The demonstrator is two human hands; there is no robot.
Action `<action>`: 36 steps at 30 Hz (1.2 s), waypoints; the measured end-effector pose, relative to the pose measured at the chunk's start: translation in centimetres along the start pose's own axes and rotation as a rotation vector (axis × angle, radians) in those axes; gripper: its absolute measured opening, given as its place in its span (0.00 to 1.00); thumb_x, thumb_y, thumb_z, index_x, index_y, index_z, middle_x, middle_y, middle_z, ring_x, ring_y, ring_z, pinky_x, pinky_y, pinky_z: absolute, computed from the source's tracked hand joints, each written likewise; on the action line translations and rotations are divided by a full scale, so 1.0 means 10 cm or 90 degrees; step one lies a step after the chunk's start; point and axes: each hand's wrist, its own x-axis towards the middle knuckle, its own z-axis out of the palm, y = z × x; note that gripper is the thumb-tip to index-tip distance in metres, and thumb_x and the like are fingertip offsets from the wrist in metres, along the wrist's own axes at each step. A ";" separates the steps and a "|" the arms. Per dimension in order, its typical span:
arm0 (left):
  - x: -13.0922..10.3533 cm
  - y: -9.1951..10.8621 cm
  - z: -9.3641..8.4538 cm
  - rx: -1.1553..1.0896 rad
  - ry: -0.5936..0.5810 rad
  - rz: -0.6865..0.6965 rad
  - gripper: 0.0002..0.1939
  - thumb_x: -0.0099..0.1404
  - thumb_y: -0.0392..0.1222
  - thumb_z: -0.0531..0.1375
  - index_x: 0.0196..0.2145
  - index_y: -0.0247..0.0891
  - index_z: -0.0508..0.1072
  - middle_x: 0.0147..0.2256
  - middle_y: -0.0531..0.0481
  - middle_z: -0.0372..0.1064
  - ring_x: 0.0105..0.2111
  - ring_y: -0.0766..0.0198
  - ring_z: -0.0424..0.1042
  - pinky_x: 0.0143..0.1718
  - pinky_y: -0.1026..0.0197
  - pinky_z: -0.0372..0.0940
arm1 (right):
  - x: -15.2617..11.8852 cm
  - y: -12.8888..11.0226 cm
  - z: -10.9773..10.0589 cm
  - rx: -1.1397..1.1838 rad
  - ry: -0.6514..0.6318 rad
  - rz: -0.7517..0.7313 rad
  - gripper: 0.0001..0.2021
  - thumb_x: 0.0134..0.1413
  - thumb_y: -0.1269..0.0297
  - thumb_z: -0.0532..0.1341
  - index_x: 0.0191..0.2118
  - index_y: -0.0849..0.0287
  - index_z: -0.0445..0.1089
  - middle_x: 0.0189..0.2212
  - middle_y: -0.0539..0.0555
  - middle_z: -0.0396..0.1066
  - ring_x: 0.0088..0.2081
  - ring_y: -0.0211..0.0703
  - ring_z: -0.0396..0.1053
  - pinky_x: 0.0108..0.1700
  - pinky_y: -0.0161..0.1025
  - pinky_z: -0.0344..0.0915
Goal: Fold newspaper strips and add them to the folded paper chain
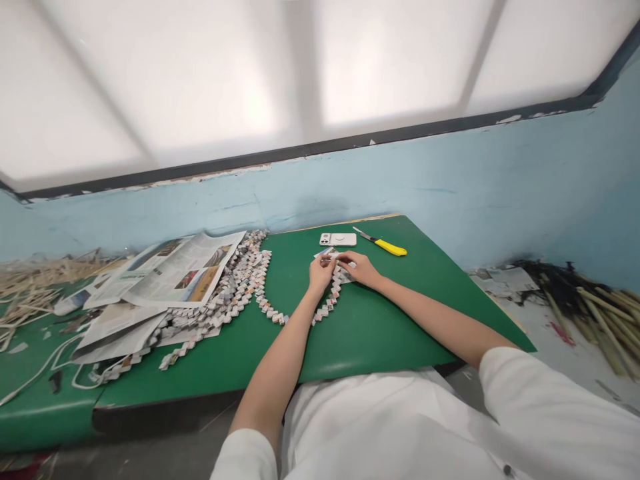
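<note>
A zigzag chain of folded newspaper strips [275, 316] curves across the green table and ends between my hands. My left hand [323, 272] pinches the end of this chain, fingers closed. Close beside it on the right, my right hand [361, 269] has its thumb and fingers together at the same end, around a small folded paper piece. The fingertips nearly meet, and the exact fold between them is too small to make out. Some loose paper strips lie just under and behind the fingers.
Beyond my hands lie a white phone [338, 239] and a yellow-handled knife [390, 247] with its blade showing. At left, newspaper sheets [185, 273] rest on a heap of folded paper chain [240, 283]. White cords [75, 363] and thin sticks [30, 307] sit farther left. A blue wall [450, 180] borders the table [360, 333].
</note>
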 end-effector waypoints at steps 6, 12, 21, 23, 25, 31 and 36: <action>0.03 -0.01 0.00 0.018 0.008 0.024 0.19 0.57 0.51 0.72 0.38 0.35 0.74 0.28 0.46 0.77 0.27 0.61 0.76 0.31 0.61 0.69 | 0.00 0.01 0.00 0.013 0.007 0.017 0.11 0.66 0.56 0.62 0.46 0.55 0.76 0.40 0.56 0.78 0.41 0.50 0.77 0.47 0.46 0.73; -0.01 0.02 0.02 0.021 0.011 0.021 0.18 0.57 0.49 0.72 0.39 0.35 0.75 0.28 0.45 0.77 0.28 0.60 0.75 0.32 0.60 0.69 | 0.00 -0.05 -0.01 0.025 0.015 0.031 0.11 0.64 0.55 0.63 0.45 0.55 0.77 0.39 0.55 0.79 0.40 0.49 0.77 0.46 0.45 0.72; 0.14 0.27 -0.28 -0.008 0.186 0.030 0.11 0.61 0.43 0.66 0.38 0.33 0.75 0.31 0.45 0.77 0.29 0.64 0.74 0.31 0.64 0.66 | 0.01 0.01 -0.02 -0.226 -0.030 0.129 0.18 0.65 0.58 0.58 0.54 0.60 0.73 0.49 0.63 0.75 0.53 0.58 0.68 0.57 0.52 0.64; 0.17 0.33 -0.39 -0.048 0.218 -0.004 0.12 0.61 0.44 0.66 0.39 0.33 0.74 0.29 0.47 0.75 0.26 0.65 0.72 0.29 0.64 0.65 | 0.01 0.03 -0.03 -0.342 -0.078 0.191 0.23 0.63 0.53 0.60 0.58 0.61 0.71 0.54 0.66 0.72 0.57 0.65 0.62 0.58 0.58 0.59; 0.17 0.37 -0.45 -0.080 0.239 -0.031 0.13 0.60 0.44 0.67 0.39 0.33 0.74 0.28 0.48 0.74 0.26 0.65 0.72 0.29 0.63 0.65 | 0.02 0.05 -0.02 -0.407 -0.111 0.245 0.30 0.61 0.46 0.61 0.61 0.61 0.68 0.56 0.68 0.70 0.58 0.69 0.60 0.57 0.61 0.57; 0.10 0.42 -0.39 -0.083 0.217 -0.034 0.14 0.59 0.45 0.68 0.38 0.33 0.74 0.27 0.48 0.73 0.26 0.64 0.72 0.29 0.62 0.65 | 0.05 0.05 0.00 -0.438 -0.128 0.314 0.39 0.54 0.35 0.62 0.63 0.58 0.65 0.56 0.68 0.66 0.58 0.69 0.59 0.56 0.59 0.54; 0.10 0.42 -0.37 -0.070 0.210 -0.024 0.11 0.61 0.43 0.67 0.38 0.33 0.75 0.28 0.47 0.74 0.26 0.65 0.71 0.28 0.63 0.65 | 0.06 0.05 0.00 -0.437 -0.139 0.319 0.45 0.49 0.31 0.62 0.65 0.58 0.61 0.57 0.68 0.65 0.59 0.70 0.58 0.57 0.58 0.52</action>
